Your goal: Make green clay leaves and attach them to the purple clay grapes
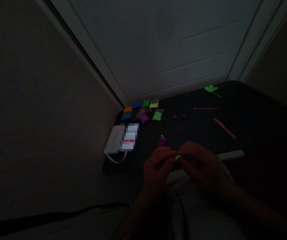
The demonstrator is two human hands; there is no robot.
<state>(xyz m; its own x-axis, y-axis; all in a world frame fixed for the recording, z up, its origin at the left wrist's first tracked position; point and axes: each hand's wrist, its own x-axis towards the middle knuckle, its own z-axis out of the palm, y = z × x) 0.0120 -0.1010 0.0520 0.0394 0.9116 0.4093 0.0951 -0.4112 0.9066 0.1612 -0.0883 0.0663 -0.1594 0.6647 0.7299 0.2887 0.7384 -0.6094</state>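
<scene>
Between the fingertips of both hands is a small piece of light green modelling clay [177, 157], partly hidden by the fingers. My left hand [158, 168] pinches it from the left, and my right hand [200, 163] pinches it from the right. Just beyond my left hand, a bunch of purple clay balls [161, 141] with a green bit on top lies on the dark table [190, 133]. Two loose purple clay balls [174, 117] rest farther back.
Several bags of coloured clay [127, 116] lie at the back left, near a whitish plastic case [115, 139] with a strap. On the right are a pink clay knife [224, 128], a thin pink stick tool [205, 108] and a green clay flower shape [210, 88]. A pale door [183, 50] stands behind.
</scene>
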